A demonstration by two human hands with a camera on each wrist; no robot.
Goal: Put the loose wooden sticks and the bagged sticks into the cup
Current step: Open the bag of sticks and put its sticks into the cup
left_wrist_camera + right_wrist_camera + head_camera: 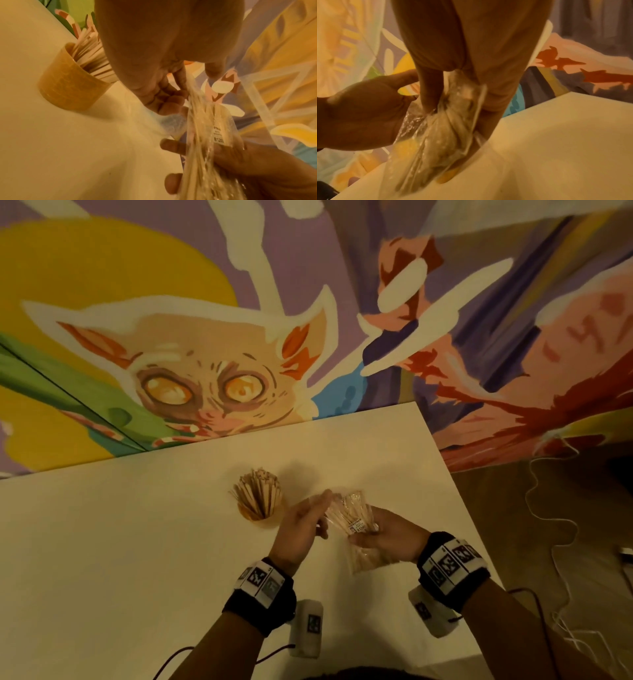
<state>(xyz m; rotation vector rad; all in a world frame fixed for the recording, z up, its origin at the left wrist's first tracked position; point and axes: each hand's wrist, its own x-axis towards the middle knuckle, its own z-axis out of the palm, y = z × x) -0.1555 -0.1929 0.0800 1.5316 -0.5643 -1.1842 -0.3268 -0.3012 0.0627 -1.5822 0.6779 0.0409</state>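
A tan cup [265,517] stands on the white table [137,542], packed with upright loose wooden sticks [257,491]. Just right of it, both hands hold a clear plastic bag of sticks [352,515] above the table. My left hand [322,508] pinches the bag's upper end. My right hand [370,534] grips the bag round its middle, and the lower end sticks out below the palm. The left wrist view has the cup [72,83] at left, the bag [205,135] with a white label, and my left fingers [180,79] on the plastic. In the right wrist view the bag [453,121] is crumpled under my right fingers [428,97].
The table's right edge [455,491] runs close to my right arm, with brown floor and a loose white cable [548,508] beyond it. A painted mural wall [205,354] rises right behind the table's far edge. Dark cables [171,659] trail from the wristbands at the near edge.
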